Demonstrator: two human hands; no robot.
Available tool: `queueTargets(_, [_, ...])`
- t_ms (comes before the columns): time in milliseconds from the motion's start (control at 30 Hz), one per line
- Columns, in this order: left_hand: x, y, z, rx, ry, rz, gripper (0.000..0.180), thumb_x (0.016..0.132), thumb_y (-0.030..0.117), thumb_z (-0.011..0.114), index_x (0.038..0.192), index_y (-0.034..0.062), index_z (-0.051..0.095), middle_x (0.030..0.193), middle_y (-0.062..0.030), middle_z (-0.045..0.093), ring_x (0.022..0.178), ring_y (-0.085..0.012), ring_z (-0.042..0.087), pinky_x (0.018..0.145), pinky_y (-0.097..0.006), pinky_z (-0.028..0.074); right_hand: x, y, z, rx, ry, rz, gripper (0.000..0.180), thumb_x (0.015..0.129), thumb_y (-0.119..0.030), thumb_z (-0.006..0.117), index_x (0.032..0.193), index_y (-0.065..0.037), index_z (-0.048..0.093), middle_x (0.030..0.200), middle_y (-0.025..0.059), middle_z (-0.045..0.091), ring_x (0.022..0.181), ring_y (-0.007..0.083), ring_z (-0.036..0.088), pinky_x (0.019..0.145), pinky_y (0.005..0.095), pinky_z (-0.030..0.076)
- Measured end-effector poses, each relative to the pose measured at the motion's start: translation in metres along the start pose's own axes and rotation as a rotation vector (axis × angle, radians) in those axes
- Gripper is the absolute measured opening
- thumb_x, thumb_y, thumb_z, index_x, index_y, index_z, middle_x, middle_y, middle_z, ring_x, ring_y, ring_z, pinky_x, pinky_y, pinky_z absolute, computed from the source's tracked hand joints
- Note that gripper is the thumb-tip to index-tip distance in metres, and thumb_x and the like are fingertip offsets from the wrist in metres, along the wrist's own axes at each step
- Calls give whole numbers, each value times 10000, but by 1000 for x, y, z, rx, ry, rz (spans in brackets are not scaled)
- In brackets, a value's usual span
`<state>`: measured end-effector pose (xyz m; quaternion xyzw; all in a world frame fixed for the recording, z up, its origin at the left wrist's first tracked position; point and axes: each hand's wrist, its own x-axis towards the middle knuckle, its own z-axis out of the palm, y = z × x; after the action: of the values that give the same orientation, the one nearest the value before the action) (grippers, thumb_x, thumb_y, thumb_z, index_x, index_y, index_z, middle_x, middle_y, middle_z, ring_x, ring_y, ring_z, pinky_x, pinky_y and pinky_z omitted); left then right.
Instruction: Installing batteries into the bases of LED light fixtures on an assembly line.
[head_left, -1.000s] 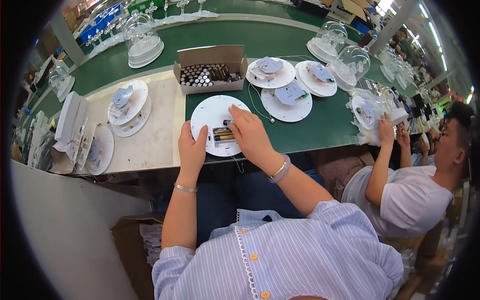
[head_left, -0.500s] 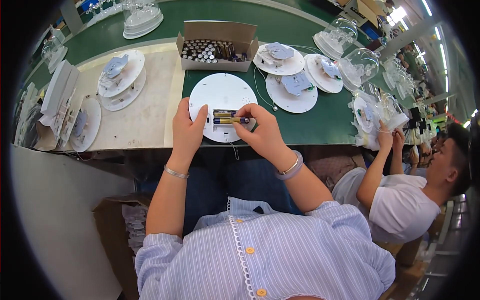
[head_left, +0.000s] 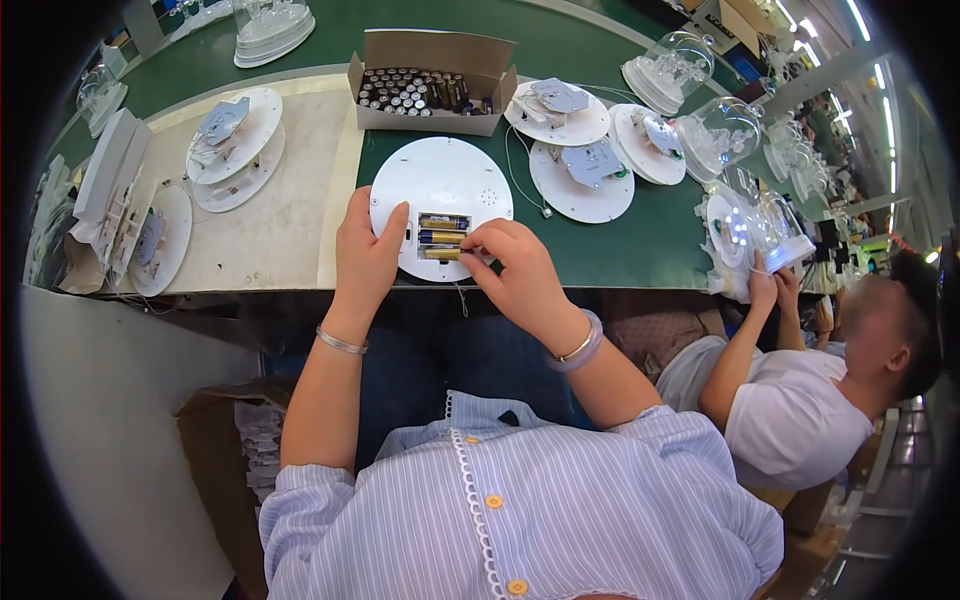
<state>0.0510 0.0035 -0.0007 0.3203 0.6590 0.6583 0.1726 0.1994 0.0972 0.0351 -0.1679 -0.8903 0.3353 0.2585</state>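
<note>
White plastic makes up the round base point(head_left: 441, 190), a flat disc lying on the green worktop point(head_left: 640, 240) at its near edge, with an open battery bay point(head_left: 443, 237) holding three cells side by side. The left hand point(head_left: 366, 255) lies on the disc's left rim, fingers spread flat and pressing it down, gripping nothing. The right hand point(head_left: 520, 272) pinches the nearest battery point(head_left: 443, 253) at its right end, fingertips narrow around it. Judging by its look, the disc is light, stiff and smooth, likely to slide unless held at the rim; the cell is small, hard and slick, best taken by its ends. Behind the disc stands an open cardboard box point(head_left: 430, 85) packed with upright batteries. More white discs point(head_left: 580, 180) lie to the right, clear domes point(head_left: 715, 135) beyond them. A co-worker's hands point(head_left: 772, 290) hold another dome at far right.
</note>
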Motion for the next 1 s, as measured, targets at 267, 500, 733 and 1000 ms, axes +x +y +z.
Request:
queueTargets(267, [0,2,-1,66,-1,17,278,834,205,494,975,-31,450,855,-155,573,744,-180,558,641,-281,443,5,10,-10,-16,-101,-10,182,655,-92,665,808,-30,589,776,59,485,694,196,468,661,283,397])
queueTargets(500, [-1,0,-3,-52,-12,-9,238,883,201,414,951,-23,455,789,-114,576,708,-131,545,613,-257,431,10,13,-7,-104,20,330,694,637,-251,716,1164,-3,339,958,118,412,652,125,442,603,235,418])
queueTargets(733, [-2,5,-15,-250,-27,-219,239,901,216,383,1004,3,419,748,-52,540,651,-93,511,593,-220,421,21,8,-2,400,-103,490,664,702,-243,676,1164,49,299,877,103,519,628,105,501,501,202,421])
queueTargets(1000, [-8,-3,-8,-281,72,44,254,911,196,359,1040,-18,395,959,-89,505,853,-81,455,744,-207,390,26,7,8,865,-75,653,536,712,-163,654,1089,33,327,912,106,527,738,130,553,494,200,459])
